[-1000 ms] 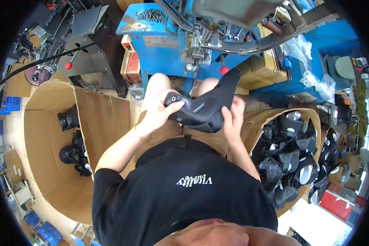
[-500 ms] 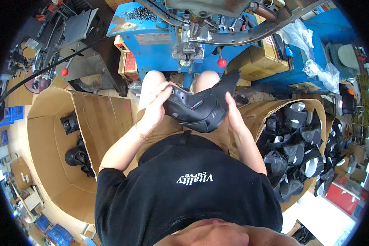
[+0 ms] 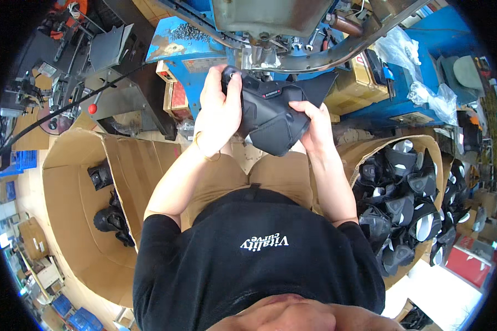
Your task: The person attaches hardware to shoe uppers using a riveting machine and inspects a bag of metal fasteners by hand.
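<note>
I hold a black shoe upper with both hands, lifted up close under the head of a blue machine. My left hand grips its left end, thumb and fingers wrapped around it. My right hand is closed on its right side from below. The upper's pointed tip reaches right toward the machine's curved metal arm. My lap in tan shorts lies beneath.
A cardboard box on my left holds a few black uppers. A second cardboard box on my right is filled with several black uppers. Grey machinery and clutter stand at the far left.
Both hands have raised the black upper from above my lap toward the machine head, and my head has leaned forward, bringing everything closer.
</note>
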